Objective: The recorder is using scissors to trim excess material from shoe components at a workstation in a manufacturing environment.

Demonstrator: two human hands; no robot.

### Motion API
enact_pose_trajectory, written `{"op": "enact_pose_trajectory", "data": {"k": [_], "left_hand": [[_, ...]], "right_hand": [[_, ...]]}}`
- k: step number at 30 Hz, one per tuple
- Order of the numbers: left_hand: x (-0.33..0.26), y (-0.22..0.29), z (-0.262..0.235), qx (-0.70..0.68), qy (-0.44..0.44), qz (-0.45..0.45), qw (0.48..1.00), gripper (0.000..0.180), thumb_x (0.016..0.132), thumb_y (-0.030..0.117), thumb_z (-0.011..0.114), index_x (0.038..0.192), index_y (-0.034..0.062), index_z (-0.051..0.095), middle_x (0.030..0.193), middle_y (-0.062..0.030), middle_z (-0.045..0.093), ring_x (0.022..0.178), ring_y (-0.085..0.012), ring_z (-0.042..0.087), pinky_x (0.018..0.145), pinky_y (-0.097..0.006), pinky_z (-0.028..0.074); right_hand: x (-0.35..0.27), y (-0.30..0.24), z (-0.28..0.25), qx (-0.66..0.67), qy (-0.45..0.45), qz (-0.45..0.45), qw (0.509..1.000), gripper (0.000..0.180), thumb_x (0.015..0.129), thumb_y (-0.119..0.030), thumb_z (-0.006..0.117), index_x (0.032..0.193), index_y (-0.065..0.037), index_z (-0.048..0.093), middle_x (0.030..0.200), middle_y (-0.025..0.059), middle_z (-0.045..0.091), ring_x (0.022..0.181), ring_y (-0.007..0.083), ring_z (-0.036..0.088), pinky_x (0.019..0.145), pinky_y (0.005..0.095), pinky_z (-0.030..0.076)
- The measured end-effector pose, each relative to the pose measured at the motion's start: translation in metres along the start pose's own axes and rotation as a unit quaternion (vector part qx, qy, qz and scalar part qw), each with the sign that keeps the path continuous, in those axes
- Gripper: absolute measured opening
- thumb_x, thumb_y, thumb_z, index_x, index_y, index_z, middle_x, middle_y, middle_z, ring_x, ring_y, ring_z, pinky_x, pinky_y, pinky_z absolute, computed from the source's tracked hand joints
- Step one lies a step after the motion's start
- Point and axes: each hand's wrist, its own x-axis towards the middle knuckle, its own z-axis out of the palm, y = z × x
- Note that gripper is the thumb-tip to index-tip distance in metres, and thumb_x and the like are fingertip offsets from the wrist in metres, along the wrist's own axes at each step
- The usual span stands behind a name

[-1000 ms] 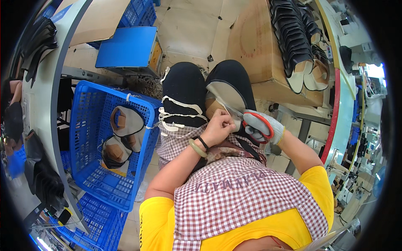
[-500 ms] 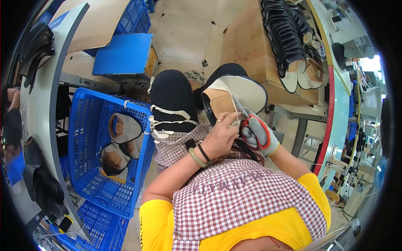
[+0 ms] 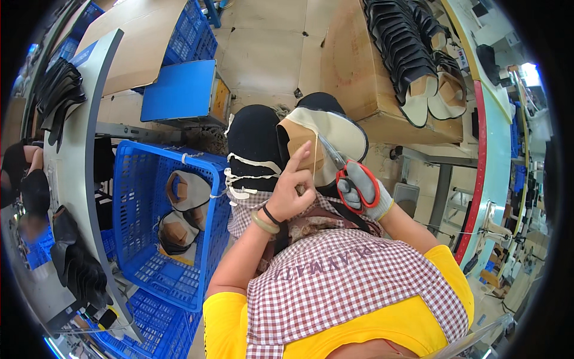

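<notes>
Factory floor, blue crates left, cardboard box of black uppers ahead. Shoe upper [image 3: 323,140] sits sole-up on the lap. Left hand [image 3: 293,194] pinches a thin thread taut, index finger raised; gloved right hand [image 3: 362,194] is closed through the red scissors [image 3: 345,170]. Risk: blades sit close to the bare fingers [image 3: 304,157]; a slip could nick skin or lining.

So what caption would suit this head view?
Left hand steadies a shoe upper while the gloved right hand works red-handled scissors.

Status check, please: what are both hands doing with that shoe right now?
Left hand bare, steadying shoe upper on lap. Right hand gloved, gripping red scissors, blades at the upper. Nothing blocking.
</notes>
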Motion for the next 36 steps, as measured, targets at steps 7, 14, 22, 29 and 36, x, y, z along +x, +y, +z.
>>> {"op": "enact_pose_trajectory", "data": {"k": [7, 14, 22, 29, 36], "left_hand": [[0.044, -0.013, 0.019, 0.105, 0.167, -0.214, 0.957, 0.021, 0.081, 0.016, 0.065, 0.075, 0.0008, 0.052, 0.06, -0.0109, 0.053, 0.055, -0.0236, 0.055, 0.052, -0.034, 0.044], [0.063, -0.036, 0.022, 0.278, 0.156, -0.096, 0.943, 0.007, 0.079, 0.01, 0.065, 0.082, 0.0048, 0.061, 0.089, -0.0142, 0.056, 0.071, -0.0331, 0.06, 0.061, -0.04, 0.05], [0.064, -0.044, 0.017, 0.05, 0.134, -0.197, 0.97, 0.01, 0.075, 0.006, 0.07, 0.08, 0.0018, 0.063, 0.095, -0.0086, 0.055, 0.073, -0.018, 0.059, 0.067, -0.03, 0.049], [0.05, -0.027, 0.026, 0.022, 0.072, -0.203, 0.976, 0.009, 0.074, 0.004, 0.069, 0.081, 0.0008, 0.063, 0.108, -0.014, 0.054, 0.083, -0.0198, 0.059, 0.075, -0.028, 0.048], [0.037, -0.027, 0.028, 0.039, 0.071, -0.227, 0.97, 0.008, 0.075, 0.002, 0.068, 0.08, 0.0005, 0.062, 0.112, -0.0147, 0.05, 0.085, -0.0182, 0.057, 0.077, -0.029, 0.048]], "right_hand": [[0.006, -0.007, 0.003, -0.091, -0.024, -0.044, 0.995, 0.046, 0.095, -0.038, 0.051, 0.134, -0.016, 0.041, 0.073, -0.0024, 0.052, 0.049, 0.0022, 0.04, 0.041, 0.0159, 0.032], [0.013, -0.008, -0.009, -0.046, -0.032, -0.013, 0.998, 0.046, 0.097, -0.04, 0.048, 0.135, -0.015, 0.041, 0.073, -0.0015, 0.052, 0.05, 0.0034, 0.04, 0.042, 0.0164, 0.033], [0.012, -0.022, 0.008, -0.062, 0.006, -0.007, 0.998, 0.041, 0.094, -0.035, 0.053, 0.13, -0.017, 0.046, 0.073, -0.0026, 0.05, 0.049, 0.0026, 0.04, 0.042, 0.0158, 0.034], [-0.01, 0.005, 0.001, 0.015, 0.023, -0.001, 1.0, 0.028, 0.092, -0.039, 0.055, 0.108, -0.016, 0.049, 0.071, -0.0011, 0.048, 0.045, 0.0044, 0.038, 0.039, 0.0182, 0.029], [-0.009, 0.009, 0.003, 0.026, 0.013, -0.003, 1.0, 0.033, 0.094, -0.036, 0.053, 0.117, -0.014, 0.049, 0.071, -0.0009, 0.051, 0.046, 0.0043, 0.041, 0.039, 0.0183, 0.032]]}}
